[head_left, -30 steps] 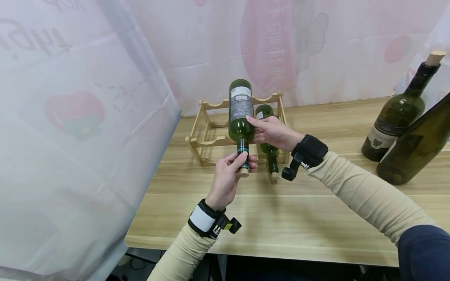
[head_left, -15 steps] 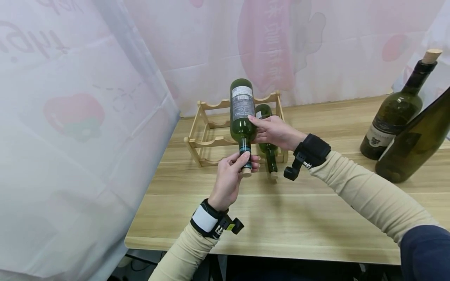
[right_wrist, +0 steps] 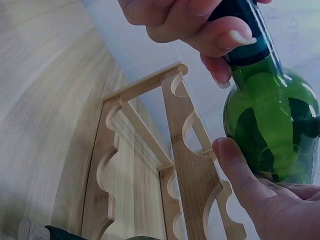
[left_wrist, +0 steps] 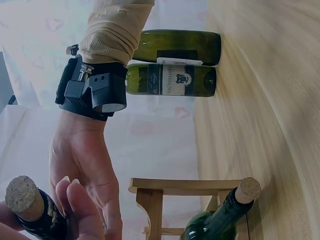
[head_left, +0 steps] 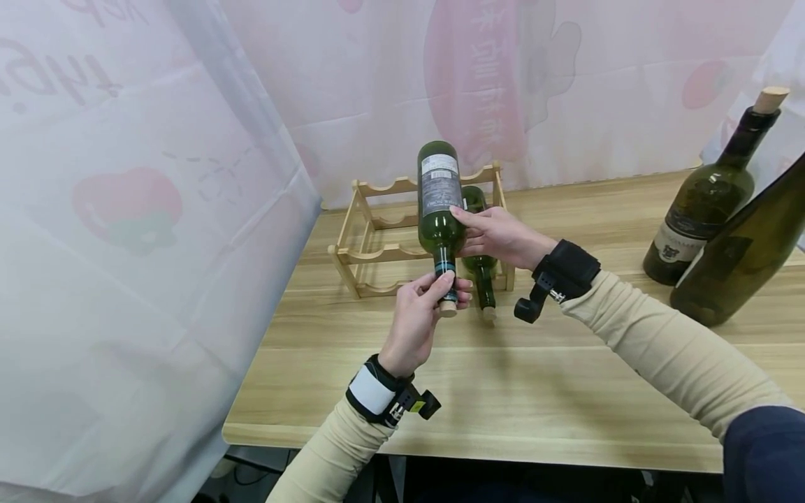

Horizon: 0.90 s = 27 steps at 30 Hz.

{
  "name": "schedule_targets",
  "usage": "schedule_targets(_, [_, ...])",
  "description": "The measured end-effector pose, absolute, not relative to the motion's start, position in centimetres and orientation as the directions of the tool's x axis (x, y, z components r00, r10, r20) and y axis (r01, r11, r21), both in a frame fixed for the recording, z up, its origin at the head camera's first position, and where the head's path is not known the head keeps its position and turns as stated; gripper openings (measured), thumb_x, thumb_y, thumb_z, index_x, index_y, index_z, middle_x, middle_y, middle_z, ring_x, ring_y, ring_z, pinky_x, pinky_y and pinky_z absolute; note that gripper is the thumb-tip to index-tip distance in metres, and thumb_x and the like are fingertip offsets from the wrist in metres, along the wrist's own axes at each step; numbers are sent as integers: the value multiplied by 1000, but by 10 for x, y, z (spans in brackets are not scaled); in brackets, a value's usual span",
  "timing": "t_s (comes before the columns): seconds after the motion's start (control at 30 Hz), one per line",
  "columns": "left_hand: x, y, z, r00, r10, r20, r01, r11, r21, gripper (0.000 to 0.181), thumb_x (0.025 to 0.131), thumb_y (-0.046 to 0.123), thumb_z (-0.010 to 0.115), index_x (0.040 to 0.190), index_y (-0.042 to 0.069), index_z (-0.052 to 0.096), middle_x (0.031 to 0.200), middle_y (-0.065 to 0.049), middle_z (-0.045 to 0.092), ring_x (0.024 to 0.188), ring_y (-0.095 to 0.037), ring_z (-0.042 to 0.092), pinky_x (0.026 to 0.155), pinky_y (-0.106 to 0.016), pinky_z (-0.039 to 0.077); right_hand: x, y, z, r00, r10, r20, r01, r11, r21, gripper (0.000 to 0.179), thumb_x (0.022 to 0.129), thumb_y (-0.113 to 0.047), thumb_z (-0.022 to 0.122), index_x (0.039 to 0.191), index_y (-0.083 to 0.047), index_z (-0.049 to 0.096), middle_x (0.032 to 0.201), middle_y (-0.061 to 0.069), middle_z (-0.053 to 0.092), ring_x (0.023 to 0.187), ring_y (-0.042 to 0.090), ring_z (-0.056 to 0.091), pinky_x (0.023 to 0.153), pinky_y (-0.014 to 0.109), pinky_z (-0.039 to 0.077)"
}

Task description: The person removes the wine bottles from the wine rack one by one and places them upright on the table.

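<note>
A green wine bottle (head_left: 441,230) with a grey label and a cork is held above the wooden wine rack (head_left: 377,255), its corked neck pointing toward me. My left hand (head_left: 414,321) grips the neck just behind the cork. At the shoulder and lower label, my right hand (head_left: 506,239) holds the body, thumb on top; the fingers beneath are partly hidden. A second green wine bottle (head_left: 485,285) lies in the rack's lower tier at the right, cork forward, partly covered by the right hand. In the right wrist view a gap shows between the held bottle (right_wrist: 270,125) and the scalloped upper rail (right_wrist: 192,165).
On the right of the wooden table (head_left: 566,391) stand a corked dark wine bottle (head_left: 682,241) and a taller olive-green bottle (head_left: 723,279), close together. A printed white curtain (head_left: 352,91) hangs behind the rack and along the left side.
Both hands have shifted slightly to the right, carrying the wine bottle along above the rack. Their grips look the same, and the bottle in the lower tier has stayed in place.
</note>
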<state>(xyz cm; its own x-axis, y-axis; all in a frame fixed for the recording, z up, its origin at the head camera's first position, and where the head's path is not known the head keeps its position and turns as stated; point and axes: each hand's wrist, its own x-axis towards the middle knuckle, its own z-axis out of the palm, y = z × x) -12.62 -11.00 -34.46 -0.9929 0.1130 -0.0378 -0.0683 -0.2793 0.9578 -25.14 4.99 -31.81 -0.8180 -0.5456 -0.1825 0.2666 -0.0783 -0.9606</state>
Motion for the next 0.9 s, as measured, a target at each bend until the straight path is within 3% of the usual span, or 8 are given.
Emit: schedule_targets(0.9, [-127, -93, -345, -988, 149, -41, -79, -262, 962, 29, 99, 19, 55, 114, -5, 62, 86, -1, 71, 74, -10, 66, 74, -24, 55, -251, 70, -322, -820, -550, -159, 234, -68, -970, 58, 101, -35, 47, 134, 13, 44, 103, 6, 69, 97, 19, 69, 102, 41, 49])
